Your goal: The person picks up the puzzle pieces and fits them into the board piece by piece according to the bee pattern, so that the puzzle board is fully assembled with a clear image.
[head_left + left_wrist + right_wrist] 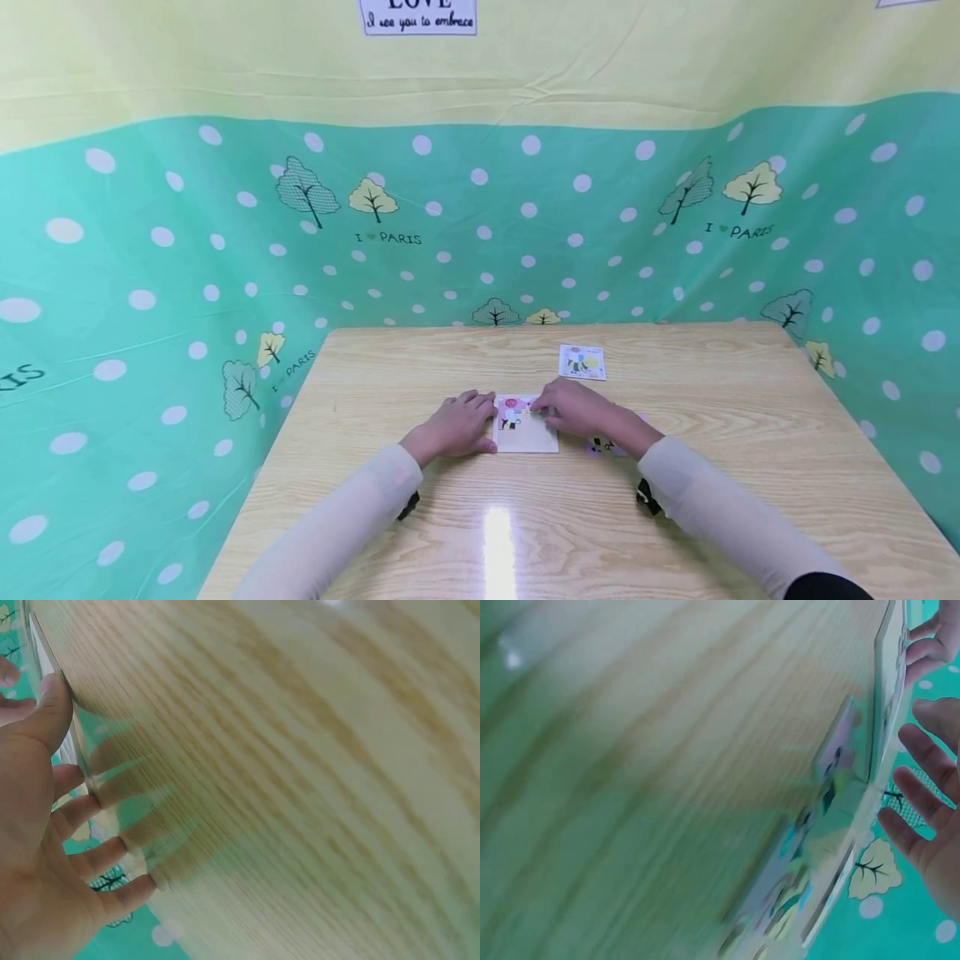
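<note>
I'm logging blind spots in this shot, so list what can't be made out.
Head: whether the right hand pinches anything; its fingers hide that.
Head: loose pieces, partly covered by the right forearm.
Head: LOVE sign, top cut off by the picture's edge.
Left wrist: the board, its print lost edge-on.

The bench (pixel 405 367) is showing a wood-grain face under a smooth, glossy finish, throwing back a white streak of light and mirroring the left fingers (pixel 106 857). The backdrop (pixel 480 208) is hanging as printed cloth, lightly creased, while the pale sleeves (pixel 337 521) are looking like smooth, matt fabric. The square board (pixel 536 438) is appearing smooth and plain where unprinted; the card (pixel 582 363) and loose pieces (pixel 835 742) are presenting smooth printed faces, their core material being hard to tell.
</note>
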The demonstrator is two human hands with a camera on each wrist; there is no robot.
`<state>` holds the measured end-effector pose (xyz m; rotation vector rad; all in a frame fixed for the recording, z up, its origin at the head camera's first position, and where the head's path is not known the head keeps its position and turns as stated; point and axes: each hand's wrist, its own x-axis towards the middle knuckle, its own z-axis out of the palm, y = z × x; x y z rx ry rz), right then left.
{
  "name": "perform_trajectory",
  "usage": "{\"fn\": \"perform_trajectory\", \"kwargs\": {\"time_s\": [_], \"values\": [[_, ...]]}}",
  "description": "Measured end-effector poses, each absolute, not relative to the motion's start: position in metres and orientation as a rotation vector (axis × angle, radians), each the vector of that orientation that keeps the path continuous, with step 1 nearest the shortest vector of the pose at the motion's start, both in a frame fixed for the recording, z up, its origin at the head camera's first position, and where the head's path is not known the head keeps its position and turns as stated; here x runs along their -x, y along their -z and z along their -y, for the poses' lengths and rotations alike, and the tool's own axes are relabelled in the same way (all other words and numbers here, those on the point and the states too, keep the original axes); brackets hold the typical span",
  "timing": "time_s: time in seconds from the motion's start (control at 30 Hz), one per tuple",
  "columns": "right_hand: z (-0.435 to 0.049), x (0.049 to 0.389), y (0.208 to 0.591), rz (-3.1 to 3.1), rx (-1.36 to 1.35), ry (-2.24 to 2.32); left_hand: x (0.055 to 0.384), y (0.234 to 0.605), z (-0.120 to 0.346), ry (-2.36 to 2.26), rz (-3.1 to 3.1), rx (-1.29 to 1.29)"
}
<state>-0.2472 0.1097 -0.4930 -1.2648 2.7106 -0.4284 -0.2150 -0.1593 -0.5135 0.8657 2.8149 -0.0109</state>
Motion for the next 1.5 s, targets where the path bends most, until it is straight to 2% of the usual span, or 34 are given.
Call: {"fn": "perform_trajectory", "kwargs": {"time_s": [0.53, 1.13, 1.5], "values": [[-0.157, 0.245, 0.495, -2.729, 1.09, 0.521, 0.214, 0.511, 0.159, 0.005, -2.811, -0.867], [-0.209, 0.245, 0.5, -2.772, 1.056, 0.539, 0.214, 0.511, 0.158, 0.001, -2.808, -0.854], [-0.224, 0.24, 0.504, -2.731, 0.97, 0.48, 0.212, 0.509, 0.158, -0.002, -2.81, -0.857]]}}
